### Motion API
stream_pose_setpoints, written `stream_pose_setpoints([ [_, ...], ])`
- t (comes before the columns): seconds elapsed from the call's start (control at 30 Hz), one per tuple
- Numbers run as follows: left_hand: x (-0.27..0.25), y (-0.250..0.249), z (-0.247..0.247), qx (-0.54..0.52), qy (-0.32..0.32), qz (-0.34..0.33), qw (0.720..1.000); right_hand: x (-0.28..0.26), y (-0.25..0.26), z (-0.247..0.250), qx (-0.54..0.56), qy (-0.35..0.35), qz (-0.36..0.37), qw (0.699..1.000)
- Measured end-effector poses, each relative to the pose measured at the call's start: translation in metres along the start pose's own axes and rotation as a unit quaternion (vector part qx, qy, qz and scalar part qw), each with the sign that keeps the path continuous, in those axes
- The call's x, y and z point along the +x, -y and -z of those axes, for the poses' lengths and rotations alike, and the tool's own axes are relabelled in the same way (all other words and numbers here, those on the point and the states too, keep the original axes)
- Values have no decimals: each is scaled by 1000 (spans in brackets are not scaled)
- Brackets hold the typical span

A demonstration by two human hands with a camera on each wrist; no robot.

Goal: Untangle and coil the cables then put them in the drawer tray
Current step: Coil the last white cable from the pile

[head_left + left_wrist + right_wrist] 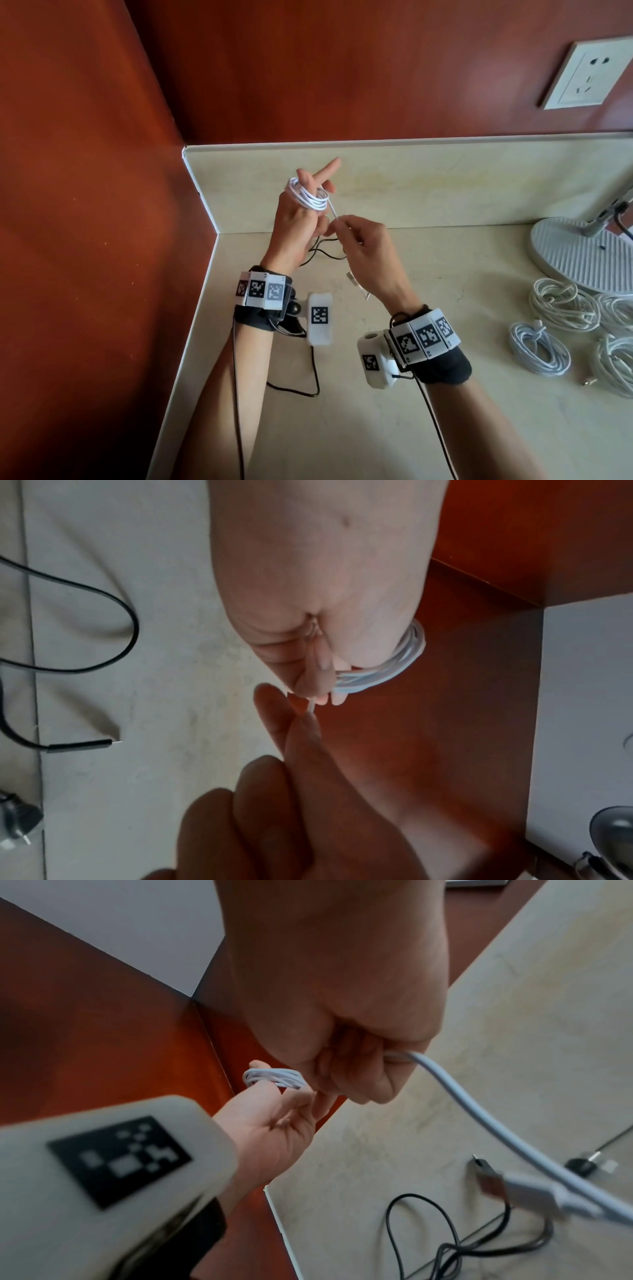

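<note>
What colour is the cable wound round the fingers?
White cable; the head view shows it best.

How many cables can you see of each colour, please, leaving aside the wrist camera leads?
White cable wound on the left hand: 1
White coiled cable bundles on the beige countertop: 4
Black cable, loose: 1
Total: 6

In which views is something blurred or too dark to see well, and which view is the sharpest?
Head view: sharpest, evenly lit, counter edges bowed by the wide lens. Left wrist view: the right hand is close, dark and soft. Right wrist view: the white plug and the wrist camera box are blurred; the white cable coil stays clear.
</note>
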State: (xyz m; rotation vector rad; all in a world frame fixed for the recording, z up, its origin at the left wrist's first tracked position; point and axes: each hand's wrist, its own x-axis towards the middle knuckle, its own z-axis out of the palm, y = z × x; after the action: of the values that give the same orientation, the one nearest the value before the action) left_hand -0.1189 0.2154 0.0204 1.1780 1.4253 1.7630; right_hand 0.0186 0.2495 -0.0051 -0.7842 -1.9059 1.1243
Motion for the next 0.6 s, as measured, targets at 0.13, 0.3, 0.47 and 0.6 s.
stream_pose_setpoints([
  [0.13, 0, 1, 1, -21, -9, 18, 1000, -3, -1, 3, -17, 0, 18, 1000],
  [0.3, -1, -1, 4, 16, -56, 37, 998, -7, 9, 10, -52, 11, 19, 998],
  [0.47, 7, 14, 25, 162, -105, -49, 980, -10, 18, 17, -137, 72, 15, 988],
  [0.6, 13, 33, 34, 214, -83, -113, 967, -7, 26, 19, -150, 57, 77, 984],
])
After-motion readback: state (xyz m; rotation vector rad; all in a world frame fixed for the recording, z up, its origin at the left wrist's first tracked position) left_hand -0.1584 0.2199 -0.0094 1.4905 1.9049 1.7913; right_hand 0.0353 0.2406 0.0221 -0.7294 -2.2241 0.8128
